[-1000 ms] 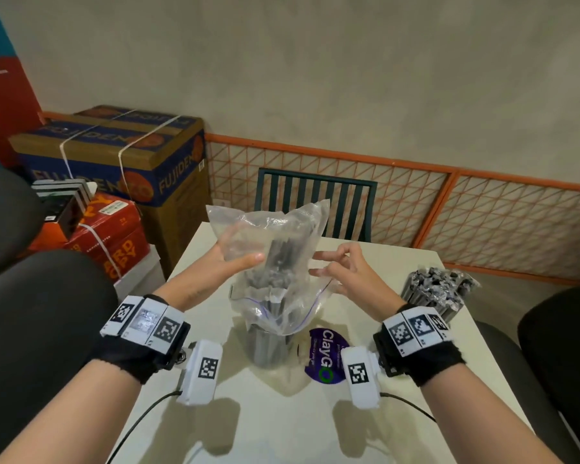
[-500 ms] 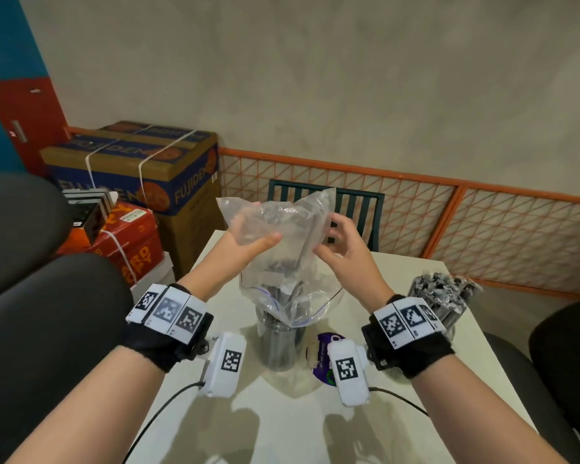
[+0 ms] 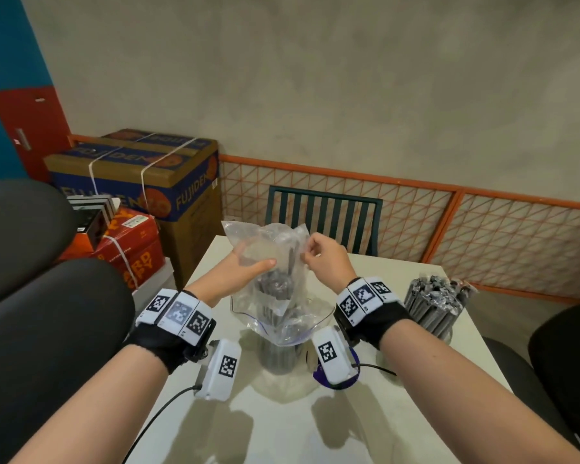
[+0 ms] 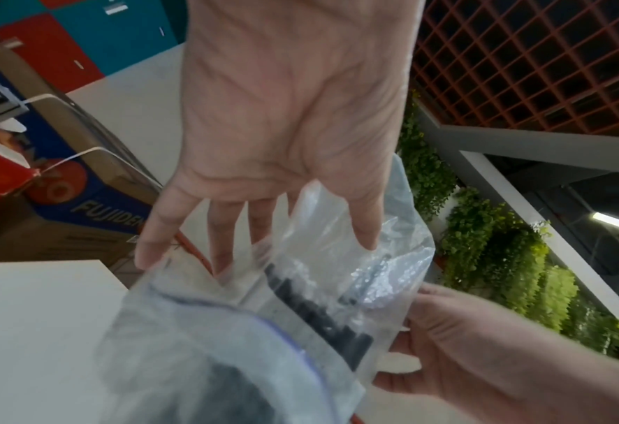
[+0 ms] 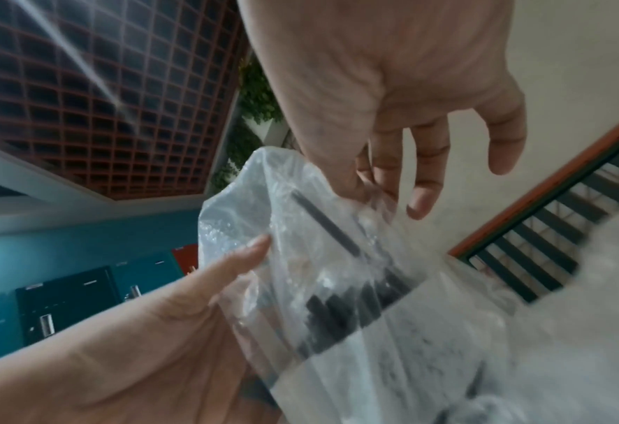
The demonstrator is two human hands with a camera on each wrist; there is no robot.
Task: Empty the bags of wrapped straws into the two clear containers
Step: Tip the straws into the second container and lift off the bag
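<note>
A clear plastic bag (image 3: 268,252) hangs mouth-down over a clear container (image 3: 278,356) at the middle of the white table (image 3: 315,430). Dark wrapped straws (image 3: 277,284) sit low in the bag and stand in the container below. My left hand (image 3: 253,259) holds the bag's left side, thumb in front and fingers behind. My right hand (image 3: 307,252) pinches the bag's upper right edge. The left wrist view shows the left hand (image 4: 264,229) on the bag (image 4: 301,287). In the right wrist view the right hand (image 5: 366,183) pinches the bag (image 5: 301,243). A second container (image 3: 432,306), packed with straws, stands at the right.
A purple ClayGo label (image 3: 318,380) lies beside the middle container, partly under my right wrist camera. A green slatted chair (image 3: 325,219) stands beyond the table. Cardboard boxes (image 3: 148,182) are stacked at the left. Black seats (image 3: 47,329) flank the table.
Both hands have lifted the bag higher over the container. The right hand, first open beside the bag, now pinches its upper edge. The straws have slid lower.
</note>
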